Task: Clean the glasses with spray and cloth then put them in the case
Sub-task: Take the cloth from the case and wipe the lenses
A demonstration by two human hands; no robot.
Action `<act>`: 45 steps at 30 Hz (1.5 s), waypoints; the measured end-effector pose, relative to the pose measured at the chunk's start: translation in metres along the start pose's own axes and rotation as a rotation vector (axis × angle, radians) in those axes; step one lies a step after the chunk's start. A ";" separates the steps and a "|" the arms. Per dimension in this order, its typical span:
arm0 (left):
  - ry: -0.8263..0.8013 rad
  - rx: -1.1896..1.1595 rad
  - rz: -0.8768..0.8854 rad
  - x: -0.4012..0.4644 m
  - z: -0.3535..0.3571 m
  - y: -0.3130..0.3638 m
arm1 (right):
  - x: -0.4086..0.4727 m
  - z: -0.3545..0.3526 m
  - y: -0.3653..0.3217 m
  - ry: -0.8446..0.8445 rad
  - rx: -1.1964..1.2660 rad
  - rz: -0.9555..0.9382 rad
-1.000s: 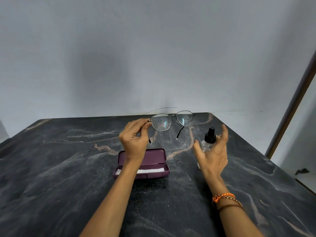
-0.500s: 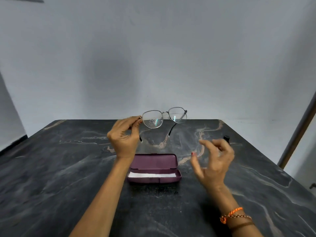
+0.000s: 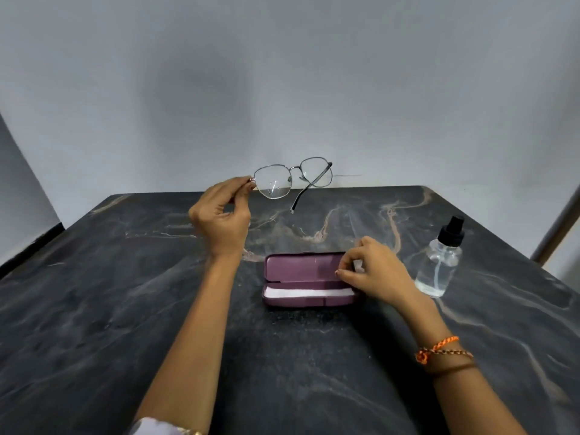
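Head view gives us the left hand (image 3: 221, 219) raised over the dark marbled worktop (image 3: 94, 309), its fingers pinching the glasses (image 3: 292, 180) by one temple end. Our right hand (image 3: 373, 271) pinches a corner of the white cloth (image 3: 306, 292) at the open purple case (image 3: 301, 268). Just right of it, the spray bottle (image 3: 439, 262) stands upright.
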State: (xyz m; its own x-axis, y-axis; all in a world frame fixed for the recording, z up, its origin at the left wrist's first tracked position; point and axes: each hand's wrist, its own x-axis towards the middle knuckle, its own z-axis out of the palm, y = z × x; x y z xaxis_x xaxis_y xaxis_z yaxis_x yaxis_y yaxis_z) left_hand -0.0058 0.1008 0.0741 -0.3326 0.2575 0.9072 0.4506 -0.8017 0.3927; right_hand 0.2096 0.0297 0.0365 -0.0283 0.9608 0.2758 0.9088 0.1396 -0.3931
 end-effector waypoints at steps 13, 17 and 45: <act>0.039 0.005 -0.103 -0.004 -0.001 -0.012 | -0.008 -0.012 -0.010 -0.123 -0.187 0.017; 0.041 0.004 -0.117 -0.007 -0.002 -0.016 | -0.007 -0.009 -0.013 -0.129 -0.204 0.056; 0.098 -0.009 -0.091 0.003 -0.007 -0.016 | -0.003 0.002 -0.028 0.008 0.792 0.226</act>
State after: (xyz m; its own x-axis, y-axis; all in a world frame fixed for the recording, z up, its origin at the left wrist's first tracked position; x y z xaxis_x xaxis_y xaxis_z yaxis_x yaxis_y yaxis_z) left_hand -0.0200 0.1104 0.0698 -0.4515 0.2755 0.8487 0.4073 -0.7827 0.4707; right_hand 0.1837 0.0233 0.0446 0.1261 0.9846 0.1209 0.3296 0.0734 -0.9412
